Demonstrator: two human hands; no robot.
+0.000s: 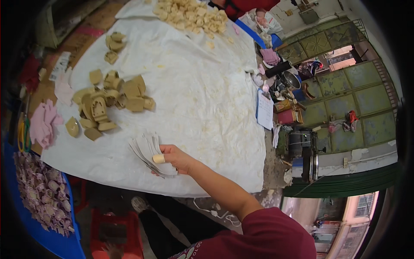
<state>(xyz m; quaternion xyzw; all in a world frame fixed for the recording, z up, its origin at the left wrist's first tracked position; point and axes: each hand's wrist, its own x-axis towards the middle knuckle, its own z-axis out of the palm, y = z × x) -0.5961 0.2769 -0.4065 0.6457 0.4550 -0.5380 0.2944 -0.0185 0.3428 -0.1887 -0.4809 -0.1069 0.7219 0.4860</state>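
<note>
My right hand point(177, 159) reaches in from the lower right over the table's near edge. It grips a fanned stack of thin, pale grey curved strips point(144, 149), the thumb pressed across them. A beige wrap covers that thumb. Beyond the strips, to the left, lies a heap of tan moulded pieces point(135, 103), some curved and one with a horseshoe-shaped hollow. A dim hand, apparently my left hand point(113, 250), shows at the bottom edge over a red plastic stool point(114, 219); its fingers are too dark and blurred to read.
White sheeting point(198, 99) covers the table. More tan pieces point(115, 42) lie farther back, and a pale yellow heap point(192, 15) sits at the far end. Pink gloves point(45, 123) and scissors point(24, 131) lie left. A blue tub point(73, 224) holds wrapped pieces. A clipboard point(264, 110) lies right.
</note>
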